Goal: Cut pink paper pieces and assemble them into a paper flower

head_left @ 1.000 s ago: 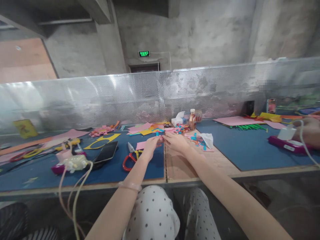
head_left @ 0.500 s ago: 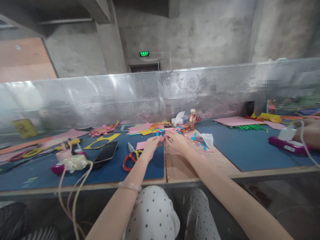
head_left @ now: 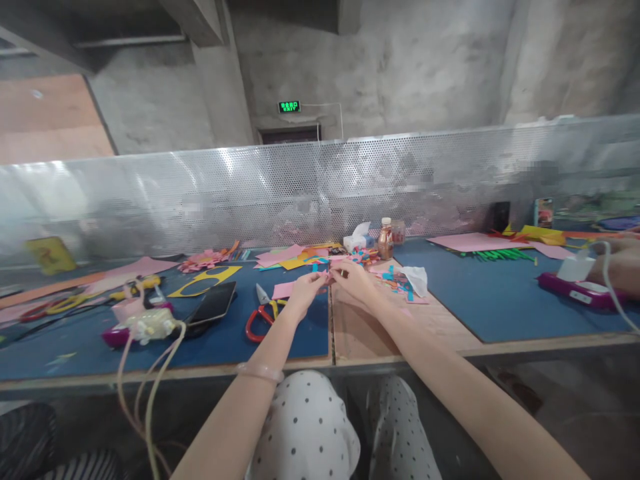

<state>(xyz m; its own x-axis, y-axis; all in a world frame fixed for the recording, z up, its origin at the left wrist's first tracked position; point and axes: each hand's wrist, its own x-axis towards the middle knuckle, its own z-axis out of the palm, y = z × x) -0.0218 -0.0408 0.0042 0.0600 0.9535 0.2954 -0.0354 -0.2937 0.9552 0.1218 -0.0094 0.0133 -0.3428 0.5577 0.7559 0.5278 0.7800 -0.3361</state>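
Observation:
Over the seam in the table, my left hand [head_left: 305,291] and my right hand [head_left: 353,281] meet with bent fingers. Between their fingertips is a small pink piece of paper [head_left: 327,274], partly covered by the fingers, so its shape is unclear. Both hands pinch it. Red-handled scissors [head_left: 257,325] lie left of my left hand, close to a small pink sheet [head_left: 283,290]. Blue and orange paper scraps [head_left: 399,285] and a crumpled white tissue [head_left: 416,280] lie right of my right hand.
A phone [head_left: 213,304] and a purple power strip [head_left: 116,337] with cables are on the left. A brown bottle [head_left: 385,240] and a tissue pack [head_left: 358,239] stand behind my hands. At far right, another person's hand [head_left: 617,263] is near a second power strip [head_left: 575,293].
My right fingers have shifted slightly, and a little more pink shows at the fingertips. My left hand stays almost in place.

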